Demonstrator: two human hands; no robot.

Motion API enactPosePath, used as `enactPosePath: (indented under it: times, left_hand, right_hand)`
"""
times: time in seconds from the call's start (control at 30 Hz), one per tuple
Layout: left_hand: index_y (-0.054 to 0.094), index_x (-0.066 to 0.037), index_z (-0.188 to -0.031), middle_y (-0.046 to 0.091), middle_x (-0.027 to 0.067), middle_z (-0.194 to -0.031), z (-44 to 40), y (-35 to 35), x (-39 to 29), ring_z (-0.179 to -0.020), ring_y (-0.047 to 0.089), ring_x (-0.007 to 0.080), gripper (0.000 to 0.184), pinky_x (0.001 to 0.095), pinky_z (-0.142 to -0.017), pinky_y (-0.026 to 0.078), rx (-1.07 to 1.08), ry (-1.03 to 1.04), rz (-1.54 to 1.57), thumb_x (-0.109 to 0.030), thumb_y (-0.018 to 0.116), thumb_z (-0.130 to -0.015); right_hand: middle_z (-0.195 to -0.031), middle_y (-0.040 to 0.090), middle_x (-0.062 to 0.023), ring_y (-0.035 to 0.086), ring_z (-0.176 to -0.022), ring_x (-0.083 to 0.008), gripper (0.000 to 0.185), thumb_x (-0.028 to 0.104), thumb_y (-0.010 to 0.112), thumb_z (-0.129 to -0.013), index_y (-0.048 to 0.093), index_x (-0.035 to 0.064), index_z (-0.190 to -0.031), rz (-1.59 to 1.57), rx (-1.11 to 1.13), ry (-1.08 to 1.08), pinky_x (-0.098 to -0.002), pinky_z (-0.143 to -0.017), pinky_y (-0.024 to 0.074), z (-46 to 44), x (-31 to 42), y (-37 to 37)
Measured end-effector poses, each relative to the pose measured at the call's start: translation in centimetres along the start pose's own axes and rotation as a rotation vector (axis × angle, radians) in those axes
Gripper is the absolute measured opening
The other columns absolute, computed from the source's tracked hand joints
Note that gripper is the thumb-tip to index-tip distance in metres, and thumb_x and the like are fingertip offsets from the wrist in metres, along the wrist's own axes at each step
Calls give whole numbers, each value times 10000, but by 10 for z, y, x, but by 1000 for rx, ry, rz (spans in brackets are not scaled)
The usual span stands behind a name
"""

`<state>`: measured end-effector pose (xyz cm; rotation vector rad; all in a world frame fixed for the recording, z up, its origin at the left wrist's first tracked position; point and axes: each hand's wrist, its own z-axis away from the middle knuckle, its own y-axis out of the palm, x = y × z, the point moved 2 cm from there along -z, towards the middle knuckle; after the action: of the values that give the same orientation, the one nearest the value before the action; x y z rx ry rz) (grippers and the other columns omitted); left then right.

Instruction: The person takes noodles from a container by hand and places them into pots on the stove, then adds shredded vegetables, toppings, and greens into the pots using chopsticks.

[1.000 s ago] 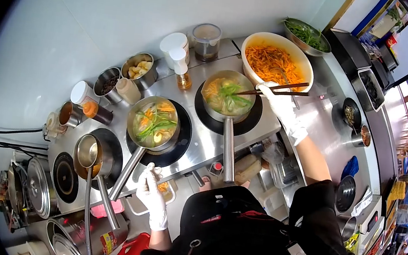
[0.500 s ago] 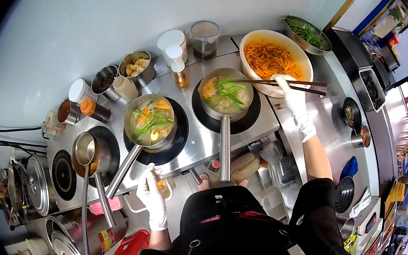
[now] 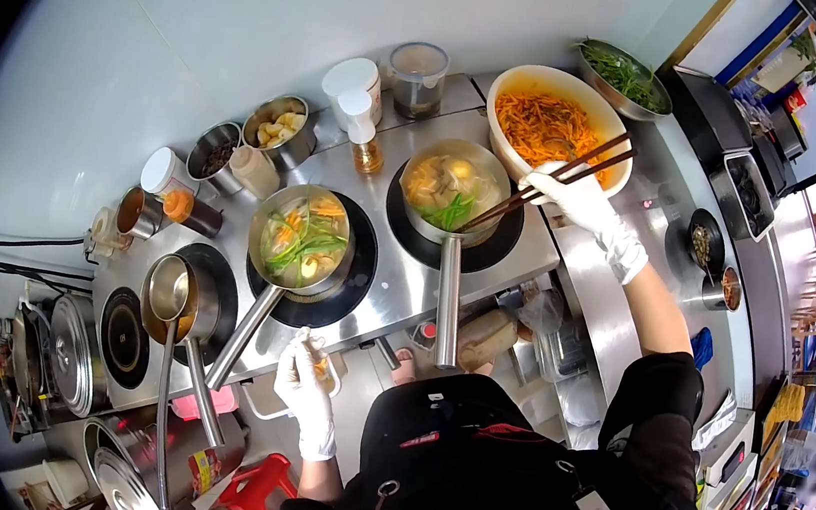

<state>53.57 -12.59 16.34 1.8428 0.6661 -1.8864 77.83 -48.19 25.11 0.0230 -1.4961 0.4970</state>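
My right hand (image 3: 579,209), in a white glove, grips a pair of long dark chopsticks (image 3: 595,161). Their tips dip into the right saucepan (image 3: 453,260), among green leaves (image 3: 447,211) in a broth with orange shreds and a round yellow piece. To the left, a second saucepan (image 3: 254,323) holds broth, orange shreds and green leaves on its own burner. My left hand (image 3: 301,384), also gloved, hangs in front of the counter edge with fingers pinched together; what they hold, if anything, is too small to make out.
A large white bowl of orange shreds (image 3: 549,125) stands behind my right hand, beside a metal bowl of greens (image 3: 624,78). Jars, bottles and metal pots line the wall. A ladle (image 3: 169,290) rests in a third saucepan (image 3: 202,383) at left. Saucepan handles stick out over the counter edge.
My right hand has moved slightly down, tilting the chopsticks steeper. The greens in the right saucepan have been pushed towards its near side, uncovering the yellow piece. My left hand stays nearly still.
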Motion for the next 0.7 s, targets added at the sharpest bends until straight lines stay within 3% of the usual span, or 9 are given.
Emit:
enactPosePath:
  times: [0.03, 0.37, 0.4, 0.47, 0.5, 0.6, 0.7]
  left_hand:
    - [586, 24, -1113, 642, 89, -958, 1, -1, -1, -828, 596, 113, 235, 234, -741, 484, 2, -9, -9, -100, 469, -950]
    - [585, 14, -1124, 640, 83, -959, 6, -3, 3, -840, 595, 117, 239, 243, -761, 482, -39, -57, 5, -101, 467, -950]
    - [585, 13, -1123, 640, 81, -959, 6, -4, 4, -840, 595, 116, 238, 242, -760, 481, -44, -59, -5, -101, 466, -951]
    - [587, 11, -1121, 640, 79, -959, 6, -4, 5, -838, 594, 114, 237, 239, -759, 481, -49, -66, -26, -101, 464, -951]
    - [588, 10, -1119, 639, 77, -957, 6, -4, 6, -834, 592, 112, 237, 236, -757, 480, -53, -64, -17, -101, 464, -951]
    - [591, 6, -1115, 638, 73, -949, 5, -1, 8, -818, 587, 105, 234, 227, -747, 475, -55, -58, 8, -102, 461, -952]
    - [593, 3, -1110, 638, 67, -938, 4, 3, 7, -800, 578, 97, 230, 217, -729, 468, -45, -46, 6, -103, 462, -953]
  right_hand:
    - [-769, 652, -47, 608, -708, -112, 180, 180, 610, -863, 662, 8, -849, -67, -3, -37, -234, -647, 501, -10, -8, 3]
    - [-732, 630, -47, 579, -693, -151, 177, 194, 566, -845, 642, 35, -861, 425, -149, -324, -303, -655, 450, -40, 13, 9]
    - [-770, 649, -46, 600, -731, -153, 153, 168, 588, -833, 638, 29, -874, 466, -163, -315, -301, -686, 465, -34, 26, 8]
    - [-818, 668, -49, 621, -777, -158, 150, 148, 631, -806, 635, 16, -878, 200, -319, -178, -292, -722, 479, -32, 22, -7]
    - [-844, 676, -55, 632, -806, -161, 159, 136, 666, -782, 635, 8, -870, 60, -293, -115, -282, -739, 489, -34, 22, -14]
    - [-821, 674, -57, 632, -767, -150, 170, 145, 673, -779, 635, 7, -871, -37, -232, -51, -271, -716, 492, -31, 27, -19]
    - [-744, 659, -26, 609, -671, -126, 129, 139, 644, -802, 628, 16, -835, 91, -188, -31, -253, -636, 472, -41, 10, -12]
